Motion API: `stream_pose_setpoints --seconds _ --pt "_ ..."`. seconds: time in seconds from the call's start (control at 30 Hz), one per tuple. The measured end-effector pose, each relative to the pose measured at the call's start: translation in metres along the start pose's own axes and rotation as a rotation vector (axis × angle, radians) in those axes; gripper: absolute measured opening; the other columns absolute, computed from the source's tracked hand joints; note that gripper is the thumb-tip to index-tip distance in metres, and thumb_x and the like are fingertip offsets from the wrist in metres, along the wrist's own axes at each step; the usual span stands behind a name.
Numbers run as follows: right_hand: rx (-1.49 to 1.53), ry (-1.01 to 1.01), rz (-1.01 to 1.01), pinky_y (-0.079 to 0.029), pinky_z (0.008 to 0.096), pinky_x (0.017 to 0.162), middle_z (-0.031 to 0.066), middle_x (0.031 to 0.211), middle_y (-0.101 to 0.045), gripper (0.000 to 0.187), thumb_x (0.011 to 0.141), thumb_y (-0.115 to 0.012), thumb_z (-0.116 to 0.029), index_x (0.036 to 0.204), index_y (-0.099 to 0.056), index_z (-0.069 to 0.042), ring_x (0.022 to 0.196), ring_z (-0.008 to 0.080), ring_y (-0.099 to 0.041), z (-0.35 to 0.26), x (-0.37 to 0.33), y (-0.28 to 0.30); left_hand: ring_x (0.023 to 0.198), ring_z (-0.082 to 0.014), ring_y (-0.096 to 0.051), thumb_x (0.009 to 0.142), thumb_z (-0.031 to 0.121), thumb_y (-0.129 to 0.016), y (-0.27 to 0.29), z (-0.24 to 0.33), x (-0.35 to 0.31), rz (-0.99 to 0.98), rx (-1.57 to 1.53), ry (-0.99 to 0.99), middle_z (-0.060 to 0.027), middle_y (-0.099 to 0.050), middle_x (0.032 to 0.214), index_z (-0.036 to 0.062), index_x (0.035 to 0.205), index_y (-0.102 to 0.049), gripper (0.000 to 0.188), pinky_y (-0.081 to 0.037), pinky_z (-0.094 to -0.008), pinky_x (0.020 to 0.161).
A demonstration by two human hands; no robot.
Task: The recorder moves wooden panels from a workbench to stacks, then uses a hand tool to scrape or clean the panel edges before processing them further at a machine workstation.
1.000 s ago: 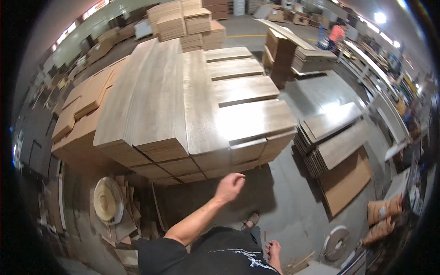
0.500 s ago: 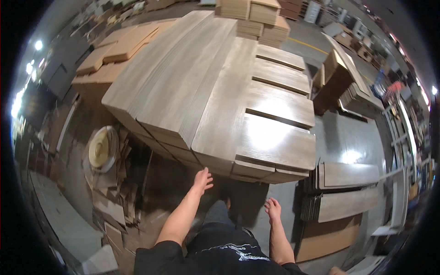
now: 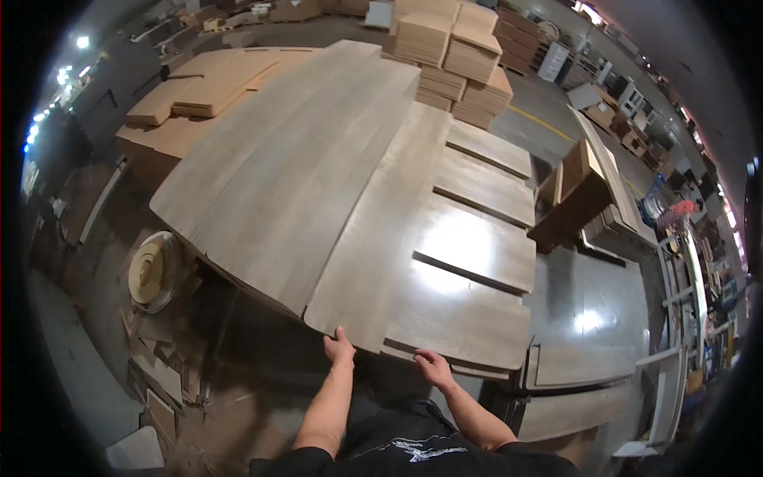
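Note:
A large stack of flat grey-brown wood-grain panels fills the middle. My left hand is at the near edge of a long panel, close to its left corner, with the thumb on top and the fingers partly hidden at the edge. To the right, a row of shorter panels lies with dark gaps between them. My right hand is at the near left corner of the closest short panel, its fingers loosely bent and pointing left, without a visible grip. Wider long panels lie on the left side of the stack.
Brown boards are piled beyond the stack on the left, and tan board bundles at the back. A round cream coil and scraps lie on the left floor. More panels sit low on the right, beside a metal frame.
I have come closer to the stack. Both hands have reached forward to its near edge; my right hand has also moved left, from hanging free beside me.

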State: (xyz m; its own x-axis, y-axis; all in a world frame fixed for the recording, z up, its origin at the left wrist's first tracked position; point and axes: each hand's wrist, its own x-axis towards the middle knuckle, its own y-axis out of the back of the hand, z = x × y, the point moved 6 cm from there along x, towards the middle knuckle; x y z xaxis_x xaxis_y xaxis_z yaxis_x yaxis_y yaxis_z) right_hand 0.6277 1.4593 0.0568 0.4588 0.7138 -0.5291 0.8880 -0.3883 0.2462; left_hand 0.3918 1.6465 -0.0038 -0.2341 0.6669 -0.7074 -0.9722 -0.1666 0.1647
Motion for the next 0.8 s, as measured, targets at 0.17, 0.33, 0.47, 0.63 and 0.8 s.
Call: stream_pose_setpoints --seconds 0.17,0.33,0.47,0.63,0.8 --pt "-0.297 0.259 0.000 -0.054 0.0358 0.088 0.0149 0.109 -0.073 0.042 0.094 -0.068 -0.029 0.128 -0.067 -0.005 0.099 0.0249 -0.070 -0.028 0.081 0.045 0.109 -0.0338 -0.064 0.100 0.031 -0.064 -0.006 -0.038 -0.054 -0.078 -0.146 0.079 -0.0156 -0.058 0.129 0.0023 0.133 -0.048 0.047 -0.063 -0.0477 0.074" --pt "-1.077 0.827 -0.135 -0.033 0.0569 0.115 0.0195 0.157 -0.038 0.077 0.078 -0.078 -0.044 0.146 -0.052 -0.021 0.144 0.0448 -0.033 -0.107 0.116 0.083 0.108 -0.0305 -0.065 0.098 0.035 -0.067 0.054 -0.125 -0.121 -0.035 -0.203 0.060 -0.0150 -0.063 0.120 0.0001 0.126 -0.053 0.047 -0.063 -0.0484 0.074" --pt "-1.372 1.110 -0.381 -0.010 0.0640 0.123 0.0138 0.161 -0.029 0.094 0.072 -0.082 -0.054 0.153 -0.040 -0.033 0.153 0.0439 -0.016 -0.129 0.105 0.097 0.101 -0.0212 -0.063 0.097 0.038 -0.067 0.159 -0.135 -0.206 0.239 -0.300 -0.044 -0.0098 -0.067 0.112 0.0035 0.116 -0.062 0.040 -0.056 -0.0400 0.080" --pt "-0.914 1.467 -0.095 -0.026 0.0606 0.118 0.0095 0.143 -0.052 0.071 0.072 -0.084 -0.028 0.138 -0.057 -0.022 0.139 0.0344 -0.044 -0.160 0.084 0.109 0.095 -0.0153 -0.062 0.097 0.034 -0.068 0.304 -0.142 -0.346 0.397 -0.427 -0.282 -0.0043 -0.068 0.105 0.0042 0.116 -0.065 0.035 -0.050 -0.0324 0.084" --pt "-0.704 1.587 -0.036 -0.032 0.0529 0.116 0.0107 0.131 -0.064 0.056 0.074 -0.066 0.000 0.130 -0.063 -0.010 0.130 0.0337 -0.055 -0.183 0.059 0.085 0.098 -0.0165 -0.064 0.094 0.021 -0.064 0.375 -0.099 -0.532 0.601 -0.237 -0.485 -0.0068 -0.070 0.109 0.0019 0.116 -0.068 0.029 -0.051 -0.0331 0.088"
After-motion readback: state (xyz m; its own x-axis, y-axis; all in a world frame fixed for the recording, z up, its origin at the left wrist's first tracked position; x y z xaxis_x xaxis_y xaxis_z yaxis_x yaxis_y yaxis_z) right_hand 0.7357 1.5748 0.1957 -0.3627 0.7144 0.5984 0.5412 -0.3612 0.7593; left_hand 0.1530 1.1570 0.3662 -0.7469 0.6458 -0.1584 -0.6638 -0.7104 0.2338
